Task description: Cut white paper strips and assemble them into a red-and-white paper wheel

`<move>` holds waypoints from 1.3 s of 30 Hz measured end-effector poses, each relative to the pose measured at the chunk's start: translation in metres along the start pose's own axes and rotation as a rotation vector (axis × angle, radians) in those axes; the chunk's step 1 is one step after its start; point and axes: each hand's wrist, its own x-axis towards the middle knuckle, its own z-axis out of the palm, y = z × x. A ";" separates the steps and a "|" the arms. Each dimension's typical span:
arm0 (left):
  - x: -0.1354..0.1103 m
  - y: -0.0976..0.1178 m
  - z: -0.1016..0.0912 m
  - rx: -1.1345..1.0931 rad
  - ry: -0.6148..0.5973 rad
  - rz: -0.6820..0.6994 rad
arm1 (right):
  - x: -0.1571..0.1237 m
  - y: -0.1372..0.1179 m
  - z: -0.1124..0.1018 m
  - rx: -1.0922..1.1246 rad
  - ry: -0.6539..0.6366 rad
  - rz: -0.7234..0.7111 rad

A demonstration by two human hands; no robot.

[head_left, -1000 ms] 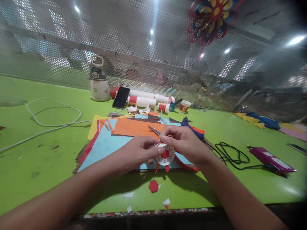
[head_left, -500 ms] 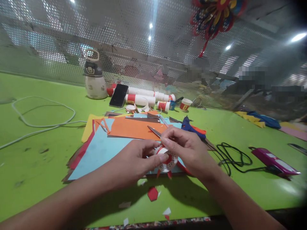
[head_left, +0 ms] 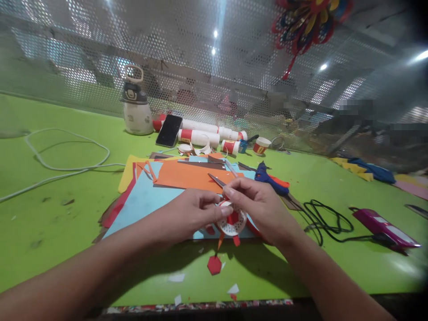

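Observation:
Both my hands meet over a small round white paper disc with a red centre and red-orange strips (head_left: 232, 221). My left hand (head_left: 190, 214) pinches its left edge with thumb and fingers closed. My right hand (head_left: 259, 205) is curled around its upper right side, fingers pinching a strip at the top. The disc hovers just above a stack of coloured paper sheets (head_left: 160, 187), light blue, orange, red and yellow. A red paper hexagon (head_left: 214, 265) lies on the green table (head_left: 60, 223) just below the disc.
Scissors (head_left: 217, 180) lie on the orange sheet behind my hands. A blue glue gun (head_left: 267, 178), a black cable (head_left: 326, 218) and a magenta device (head_left: 384, 227) lie right. A jug (head_left: 136, 109), phone (head_left: 169, 130), paper rolls (head_left: 207, 133) and white cable (head_left: 67, 156) sit farther back. Paper scraps dot the front edge.
My hands stay on the disc, shifting slightly while my fingers work at its top. The view has moved a little; nothing else on the table has shifted.

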 end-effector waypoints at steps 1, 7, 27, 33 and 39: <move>0.000 0.000 -0.001 -0.013 0.009 -0.005 | 0.000 0.000 -0.001 -0.022 0.000 -0.007; 0.001 -0.001 -0.008 -0.080 0.114 -0.007 | 0.001 0.010 -0.013 -0.106 0.017 -0.016; -0.001 0.000 -0.015 -0.362 0.072 0.078 | 0.002 0.016 -0.011 0.253 -0.094 0.080; -0.002 0.000 -0.018 -0.382 0.071 0.067 | 0.003 0.019 -0.015 0.269 -0.090 0.078; -0.002 -0.001 -0.017 -0.444 0.038 0.075 | 0.005 0.024 -0.021 0.301 -0.176 0.027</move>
